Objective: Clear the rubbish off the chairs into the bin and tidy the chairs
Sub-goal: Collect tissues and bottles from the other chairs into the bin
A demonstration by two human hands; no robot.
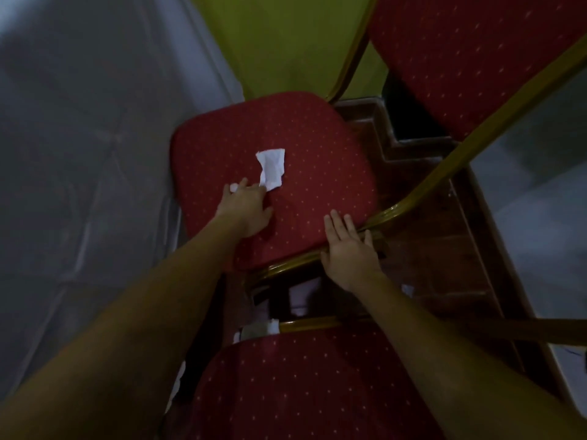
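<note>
The crumpled white paper (271, 169) lies near the middle of the red seat (317, 160), and your left hand (247, 209) is right on it, at seven o'clock from the scrap, fingertips touching its lower corner. The fingers are stretched forward, not yet closed round the paper; a small pale bit shows at the hand's far edge, too small to tell what it is. Your right hand (347, 249) sits at four o'clock from the paper, flat and spread open, palm down on the seat's near edge where the gold frame (413, 198) bends, holding nothing. That frame runs up to one o'clock, carrying the red dotted backrest (470, 58). At six o'clock, close under you, a second red cushion (301, 392) fills the bottom of the view, with white scraps (273, 325) just beyond its far edge, in the dark gap between the chairs. Dark wooden boards (444, 249) lie to the right, grey floor (79, 154) to the left, a yellow-green wall (286, 42) at twelve.
</note>
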